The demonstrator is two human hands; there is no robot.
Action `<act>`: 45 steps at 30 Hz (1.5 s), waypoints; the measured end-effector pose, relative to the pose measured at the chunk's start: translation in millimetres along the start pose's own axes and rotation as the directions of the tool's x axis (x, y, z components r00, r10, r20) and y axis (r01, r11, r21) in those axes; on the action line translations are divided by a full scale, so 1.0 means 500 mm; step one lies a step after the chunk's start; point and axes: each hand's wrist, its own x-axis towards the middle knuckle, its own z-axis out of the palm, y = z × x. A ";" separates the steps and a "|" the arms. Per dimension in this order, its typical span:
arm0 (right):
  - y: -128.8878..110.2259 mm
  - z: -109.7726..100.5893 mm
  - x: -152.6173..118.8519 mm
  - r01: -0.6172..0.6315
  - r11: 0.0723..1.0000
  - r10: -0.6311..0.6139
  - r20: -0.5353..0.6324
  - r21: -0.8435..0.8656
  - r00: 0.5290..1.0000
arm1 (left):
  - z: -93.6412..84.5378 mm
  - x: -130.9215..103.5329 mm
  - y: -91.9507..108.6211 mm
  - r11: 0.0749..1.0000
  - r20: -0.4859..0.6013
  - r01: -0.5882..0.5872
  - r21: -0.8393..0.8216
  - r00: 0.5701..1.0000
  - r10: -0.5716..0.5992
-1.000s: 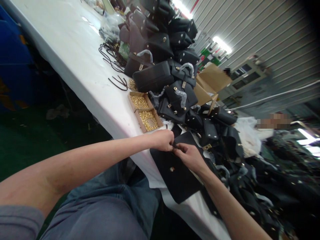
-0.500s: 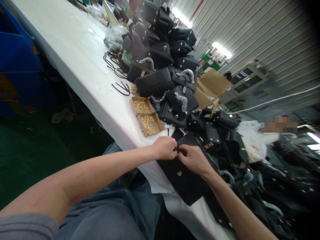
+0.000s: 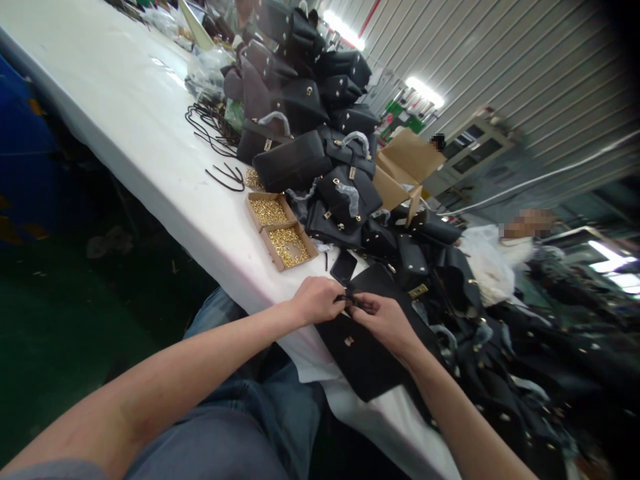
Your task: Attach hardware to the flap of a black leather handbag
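Note:
My left hand (image 3: 319, 300) is closed on one end of a small dark strap (image 3: 349, 299). The fingers of my right hand (image 3: 383, 318) pinch the same strap from the other side, the two hands almost touching. Beneath them a flat black leather piece (image 3: 370, 360) lies near the table edge, with a small metal fitting (image 3: 349, 341) on it. Just beyond my hands is a dark flat rectangular object (image 3: 344, 267). Two open cardboard boxes of small gold parts (image 3: 287, 245) sit beyond my left hand.
Black handbags (image 3: 290, 160) are piled along the white table (image 3: 165, 160), with dark cords (image 3: 227, 177) beside them. An open carton (image 3: 410, 157) stands behind. More black bags lie at the right. A person (image 3: 520, 233) is in the right background.
The view has shifted, so the table and bags appear further left. My hands have moved slightly apart, and more of the dark strap shows between them. The dark rectangular object is more visible.

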 end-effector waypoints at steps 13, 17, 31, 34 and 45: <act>0.029 0.004 -0.018 0.083 0.991 -0.081 -0.016 0.101 0.997 | -0.012 0.000 0.013 0.998 0.034 -0.055 0.039 0.998 0.054; 0.019 0.004 -0.015 0.105 0.992 -0.105 -0.005 0.076 0.994 | -0.017 0.010 0.015 0.987 0.062 -0.123 0.101 0.991 0.117; -0.013 -0.051 0.025 0.193 0.886 -0.221 -0.017 -0.421 0.975 | 0.032 0.017 0.063 0.991 -0.021 0.115 0.064 0.993 -0.114; -0.015 -0.048 0.031 0.208 0.836 -0.253 -0.021 -0.507 0.967 | 0.041 0.019 0.059 0.985 -0.037 0.160 0.061 0.987 -0.158; 0.034 -0.061 -0.008 0.168 0.985 -0.171 0.143 0.032 0.975 | 0.036 0.027 0.063 0.973 -0.021 0.229 -0.009 0.973 -0.229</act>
